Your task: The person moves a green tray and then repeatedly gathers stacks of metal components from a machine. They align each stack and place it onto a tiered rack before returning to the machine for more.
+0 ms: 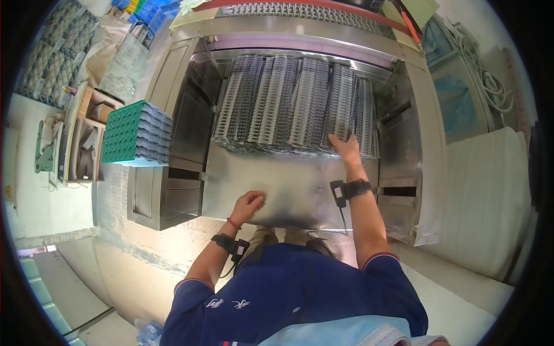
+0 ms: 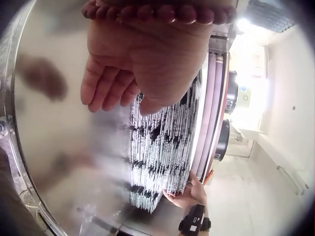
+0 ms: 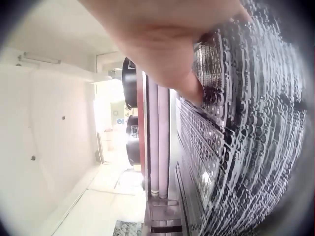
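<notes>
Thin grey perforated strips (image 1: pixel 311 104) lie stacked in several side-by-side rows in a metal bay; their layered near edges (image 2: pixel 152 162) show in the left wrist view. My right hand (image 1: pixel 347 150) grips the near end of a stack toward the right, its thumb (image 3: pixel 189 88) on the top strips and its fingers mostly hidden at the layered edge. My left hand (image 1: pixel 249 205) is held over the bare metal surface (image 1: pixel 288 179) nearer my body, apart from the stacks. Its fingers (image 2: pixel 106 88) hang loosely curled with nothing in them.
Steel side walls (image 1: pixel 398 138) flank the bay, and pale rollers (image 1: pixel 306 45) run across behind it. A stack of green trays (image 1: pixel 124 134) stands on the left ledge. Beyond the right wall is a white covered block (image 1: pixel 487 196).
</notes>
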`<state>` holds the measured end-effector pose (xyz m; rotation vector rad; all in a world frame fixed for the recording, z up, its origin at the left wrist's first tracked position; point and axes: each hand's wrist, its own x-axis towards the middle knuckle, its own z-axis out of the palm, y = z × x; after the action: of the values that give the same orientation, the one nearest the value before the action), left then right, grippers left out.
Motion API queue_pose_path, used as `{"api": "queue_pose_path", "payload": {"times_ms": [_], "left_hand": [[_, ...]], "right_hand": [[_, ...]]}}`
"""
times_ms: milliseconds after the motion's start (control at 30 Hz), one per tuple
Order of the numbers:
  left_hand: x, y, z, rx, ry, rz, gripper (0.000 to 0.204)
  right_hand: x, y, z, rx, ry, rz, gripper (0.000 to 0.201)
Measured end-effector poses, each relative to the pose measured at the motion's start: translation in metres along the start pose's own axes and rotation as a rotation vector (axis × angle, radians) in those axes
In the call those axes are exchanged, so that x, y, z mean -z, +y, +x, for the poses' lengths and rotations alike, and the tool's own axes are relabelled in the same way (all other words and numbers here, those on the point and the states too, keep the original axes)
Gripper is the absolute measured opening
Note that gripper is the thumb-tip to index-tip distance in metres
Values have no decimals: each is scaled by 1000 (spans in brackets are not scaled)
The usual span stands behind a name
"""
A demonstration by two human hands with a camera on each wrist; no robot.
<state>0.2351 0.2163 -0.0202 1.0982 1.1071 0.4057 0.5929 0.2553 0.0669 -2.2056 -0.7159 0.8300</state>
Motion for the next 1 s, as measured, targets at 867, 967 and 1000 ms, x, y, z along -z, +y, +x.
{"api": "queue_pose_path", "payload": {"times_ms": [867,967,1000], "left_hand": [[24,2,-13,43,18,-32,30],[31,0,-18,52,48,20,30],[33,-1,-19,63,50,-1,29]], "right_hand": [[-10,55,-38,-624,59,1283,35],[0,90,-57,-542,8,1418,49],[-2,96,-62,-550,9,1412,49]]}}
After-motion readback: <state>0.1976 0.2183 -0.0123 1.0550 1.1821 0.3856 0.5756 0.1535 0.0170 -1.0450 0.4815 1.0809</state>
